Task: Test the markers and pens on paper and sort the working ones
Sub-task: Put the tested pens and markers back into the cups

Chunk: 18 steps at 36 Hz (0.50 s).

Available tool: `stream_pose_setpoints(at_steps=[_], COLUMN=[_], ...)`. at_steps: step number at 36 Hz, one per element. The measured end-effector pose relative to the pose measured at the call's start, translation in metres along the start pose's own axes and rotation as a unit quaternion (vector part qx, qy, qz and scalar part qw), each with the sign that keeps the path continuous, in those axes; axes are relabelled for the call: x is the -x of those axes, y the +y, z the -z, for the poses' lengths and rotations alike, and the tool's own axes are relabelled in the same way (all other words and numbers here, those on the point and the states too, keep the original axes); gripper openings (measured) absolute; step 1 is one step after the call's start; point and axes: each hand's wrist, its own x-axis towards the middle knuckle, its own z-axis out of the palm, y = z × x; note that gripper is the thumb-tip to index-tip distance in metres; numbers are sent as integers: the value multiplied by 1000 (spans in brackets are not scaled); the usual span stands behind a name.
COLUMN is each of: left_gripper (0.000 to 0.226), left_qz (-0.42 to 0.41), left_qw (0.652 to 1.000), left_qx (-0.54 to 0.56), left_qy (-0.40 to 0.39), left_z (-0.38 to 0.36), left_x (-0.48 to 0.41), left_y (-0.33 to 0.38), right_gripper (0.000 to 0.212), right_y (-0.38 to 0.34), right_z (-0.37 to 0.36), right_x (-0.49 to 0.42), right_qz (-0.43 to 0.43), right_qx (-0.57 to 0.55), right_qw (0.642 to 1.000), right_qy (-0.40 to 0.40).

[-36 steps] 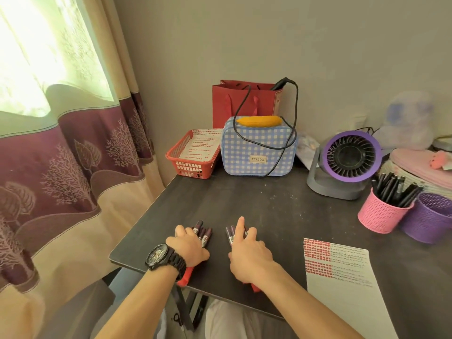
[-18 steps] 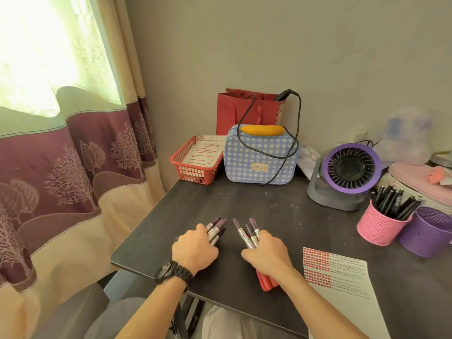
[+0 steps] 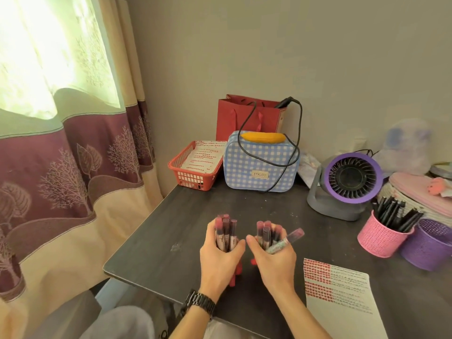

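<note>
My left hand [image 3: 219, 259] grips a bundle of red markers [image 3: 225, 232] upright over the dark table [image 3: 171, 231], their caps pointing away from me. My right hand [image 3: 274, 259] grips a second bundle of red markers [image 3: 267, 233], and one marker [image 3: 287, 239] sticks out of it slanting to the right. The red ends of both bundles show below my palms. A paper sheet [image 3: 342, 302] with rows of red and dark test marks lies near the front right. A pink cup [image 3: 381, 237] at the right holds several black pens [image 3: 395, 214].
A purple cup [image 3: 428, 248] stands beside the pink one. A purple desk fan [image 3: 347, 182] sits behind them. At the back are a red basket [image 3: 193, 177] with marked paper, a blue checked case [image 3: 260, 165] with a black cable, and a red paper bag [image 3: 247, 113]. A curtain [image 3: 61, 155] hangs left.
Both hands have closed round their markers and lifted the bundles from lying flat to nearly upright. One marker now splays right from the right bundle. The view has tilted down.
</note>
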Motion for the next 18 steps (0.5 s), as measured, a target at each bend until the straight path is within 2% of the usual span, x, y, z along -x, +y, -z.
stream_pose_setpoints(at_steps=[4, 8, 13, 18], left_gripper=[23, 26, 28, 24], left_qz=[-10, -49, -51, -33], left_qw=[1000, 997, 998, 998], left_qx=[-10, -13, -31, -51], left_qy=[17, 52, 36, 30], left_z=[-1, -4, -9, -14], left_x=[-3, -7, -4, -7], left_y=[-3, 2, -5, -8], right_gripper=[14, 10, 31, 47], right_y=[7, 2, 1, 7], right_z=[0, 3, 8, 11], right_x=[-4, -10, -12, -16], right_qz=[-14, -10, 13, 11], right_qx=[31, 32, 92, 106], right_qw=[999, 999, 992, 990], right_qy=[2, -13, -84, -96])
